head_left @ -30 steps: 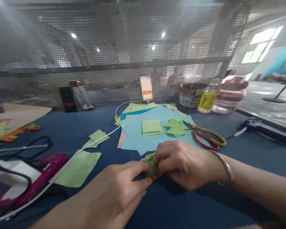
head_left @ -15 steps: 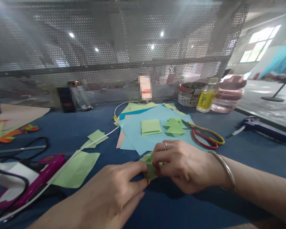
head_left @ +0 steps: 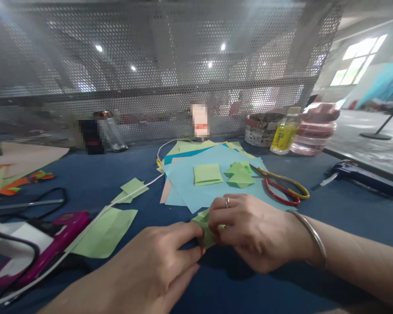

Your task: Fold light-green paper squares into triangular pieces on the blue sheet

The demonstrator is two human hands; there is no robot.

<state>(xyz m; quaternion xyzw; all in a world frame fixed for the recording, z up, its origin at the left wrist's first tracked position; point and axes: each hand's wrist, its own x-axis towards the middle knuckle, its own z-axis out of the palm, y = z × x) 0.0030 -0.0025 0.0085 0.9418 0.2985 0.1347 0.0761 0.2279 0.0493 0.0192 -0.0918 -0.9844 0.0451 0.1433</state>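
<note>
Between both hands, just above the blue table, is a small piece of green paper [head_left: 208, 237] with folds in it. My left hand [head_left: 165, 257] pinches its left edge between thumb and fingers. My right hand [head_left: 245, 231], with a ring and a bracelet, is closed on its right side and covers much of it. Beyond the hands, a stack of green paper squares [head_left: 208, 174] and some folded green paper pieces [head_left: 240, 175] lie on light blue sheets [head_left: 183, 192]. Scissors [head_left: 283, 185] with red and yellow handles rest at the right of these sheets.
Left, a green sheet [head_left: 108, 233] and a magenta tool [head_left: 52, 248] lie near a white cable [head_left: 94, 218]. A blue glue gun [head_left: 363, 176] lies right. Behind stand a yellow-labelled bottle [head_left: 284, 133], a pink water jug [head_left: 314, 131], a round container [head_left: 262, 131] and a perforated metal screen [head_left: 150, 52].
My right hand has shifted slightly down and its fingers have turned a little on the green paper. The left hand stays nearly in place.
</note>
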